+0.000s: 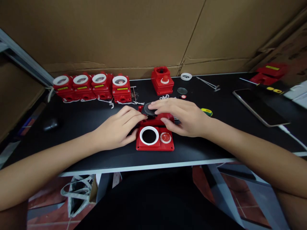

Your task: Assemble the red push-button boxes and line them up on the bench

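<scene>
A red cover plate [155,148] with a white ring [149,135] and a small red button [165,137] lies near the table's front edge. Behind it is a red housing [163,119], partly hidden by both hands. A dark round disc [149,109] sits over the housing's left part. My right hand [183,116] has its fingertips on the disc, with thumb and fingers apart over the housing. My left hand [121,128] rests at the left side of the housing and cover, fingertips touching the housing's edge; whether it grips anything is unclear.
Several finished-looking red boxes [82,87] stand at the back left, another red box [162,84] at the back centre. A white ring [186,76], clear disc [182,91], phone [260,107], screwdriver [274,90], metal tool [208,83] and mouse [51,124] lie around.
</scene>
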### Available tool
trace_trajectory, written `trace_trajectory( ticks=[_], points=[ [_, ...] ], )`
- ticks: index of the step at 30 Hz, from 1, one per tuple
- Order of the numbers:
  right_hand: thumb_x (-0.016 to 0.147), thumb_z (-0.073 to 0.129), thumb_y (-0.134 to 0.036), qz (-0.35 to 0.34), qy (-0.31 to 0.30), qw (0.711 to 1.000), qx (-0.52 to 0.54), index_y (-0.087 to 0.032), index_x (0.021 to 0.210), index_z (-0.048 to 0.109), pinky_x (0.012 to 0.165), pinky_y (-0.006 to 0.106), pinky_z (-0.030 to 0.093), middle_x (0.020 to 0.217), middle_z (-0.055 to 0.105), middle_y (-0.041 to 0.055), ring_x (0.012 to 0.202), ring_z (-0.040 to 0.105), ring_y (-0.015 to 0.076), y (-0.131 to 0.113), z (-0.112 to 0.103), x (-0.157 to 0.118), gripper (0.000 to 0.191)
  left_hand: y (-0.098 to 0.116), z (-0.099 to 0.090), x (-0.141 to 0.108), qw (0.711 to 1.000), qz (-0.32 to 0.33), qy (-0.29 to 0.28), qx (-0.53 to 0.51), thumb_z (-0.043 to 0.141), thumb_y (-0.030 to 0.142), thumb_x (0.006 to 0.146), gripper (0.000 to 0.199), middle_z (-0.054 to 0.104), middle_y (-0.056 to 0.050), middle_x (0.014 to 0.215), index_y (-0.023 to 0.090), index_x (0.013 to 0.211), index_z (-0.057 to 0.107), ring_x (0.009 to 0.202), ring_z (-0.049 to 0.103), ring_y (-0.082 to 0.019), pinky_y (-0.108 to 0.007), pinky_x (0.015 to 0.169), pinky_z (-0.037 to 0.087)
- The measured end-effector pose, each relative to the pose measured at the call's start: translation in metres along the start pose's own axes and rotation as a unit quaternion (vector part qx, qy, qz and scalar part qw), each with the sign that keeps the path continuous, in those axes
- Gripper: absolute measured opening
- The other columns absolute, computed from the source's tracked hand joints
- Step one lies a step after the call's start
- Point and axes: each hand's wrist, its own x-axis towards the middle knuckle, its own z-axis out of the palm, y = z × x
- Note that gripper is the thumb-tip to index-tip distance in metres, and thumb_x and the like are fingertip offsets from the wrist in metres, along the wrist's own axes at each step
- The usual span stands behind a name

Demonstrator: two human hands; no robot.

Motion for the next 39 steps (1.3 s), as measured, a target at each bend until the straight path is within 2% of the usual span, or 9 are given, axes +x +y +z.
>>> trace_trajectory(
  ticks=[5, 9, 16, 21, 33, 39],
  points=[
    [0.109, 0.067, -0.015, 0.014, -0.016, 1.000, -0.004, -0.027, 0.144, 0.071, 0.125, 0.046, 0.072, 0.154, 0.084, 0.0091, 0.146, 0.083, 0.0257, 0.0008, -0.0023, -0.0012, 0.037, -0.0001, -0.0001, -0.0007, 1.000, -0.009, -0.005, -0.004, 0.065, 0.014, 0.115, 0.036, 0.081, -0.016, 0.134, 0.018, 0.151, 0.065, 0.128, 0.075, -0.034, -0.051, 0.109, 0.069],
    [0.109, 0.066, -0.015, 0.018, -0.021, 1.000, -0.002, -0.028, 0.147, 0.070, 0.125, 0.047, 0.072, 0.156, 0.083, 0.0086, 0.148, 0.081, 0.0258, 0.0019, -0.0021, -0.0017, 0.040, 0.0004, 0.0000, -0.0007, 1.000, -0.001, 0.012, -0.008, 0.063, 0.013, 0.116, 0.031, 0.080, -0.016, 0.133, 0.018, 0.147, 0.064, 0.124, 0.076, -0.032, -0.050, 0.107, 0.070],
    [0.112, 0.066, -0.018, -0.005, -0.016, 1.000, -0.024, -0.025, 0.146, 0.067, 0.122, 0.045, 0.073, 0.153, 0.084, 0.0112, 0.146, 0.082, 0.0264, 0.0020, -0.0016, -0.0004, 0.035, 0.0001, 0.0001, 0.0000, 0.999, 0.001, 0.039, 0.002, 0.062, 0.013, 0.116, 0.026, 0.073, -0.018, 0.138, 0.018, 0.141, 0.062, 0.131, 0.076, -0.031, -0.044, 0.107, 0.071],
    [0.115, 0.064, -0.022, -0.013, -0.018, 0.999, -0.038, -0.026, 0.146, 0.066, 0.120, 0.045, 0.074, 0.153, 0.084, 0.0089, 0.146, 0.083, 0.0259, 0.0025, -0.0016, 0.0005, 0.032, 0.0009, -0.0001, 0.0001, 0.999, 0.016, 0.041, 0.009, 0.063, 0.012, 0.115, 0.025, 0.077, -0.016, 0.135, 0.019, 0.139, 0.062, 0.122, 0.078, -0.030, -0.043, 0.104, 0.071],
    [0.115, 0.063, -0.020, -0.035, -0.020, 0.997, -0.065, -0.016, 0.144, 0.068, 0.117, 0.043, 0.073, 0.151, 0.084, 0.0146, 0.142, 0.084, 0.0288, 0.0008, -0.0026, 0.0015, 0.030, 0.0017, -0.0015, 0.0027, 0.999, 0.023, 0.048, 0.006, 0.066, 0.011, 0.113, 0.026, 0.081, -0.015, 0.133, 0.019, 0.138, 0.066, 0.115, 0.079, -0.029, -0.043, 0.099, 0.070],
    [0.112, 0.066, -0.017, -0.033, -0.026, 0.998, -0.053, -0.017, 0.148, 0.068, 0.119, 0.044, 0.071, 0.154, 0.082, 0.0151, 0.146, 0.081, 0.0279, 0.0017, -0.0036, 0.0002, 0.035, 0.0013, -0.0014, 0.0037, 0.998, 0.039, 0.057, 0.008, 0.067, 0.010, 0.112, 0.024, 0.082, -0.017, 0.130, 0.016, 0.135, 0.066, 0.110, 0.077, -0.030, -0.043, 0.096, 0.070]
  ],
)
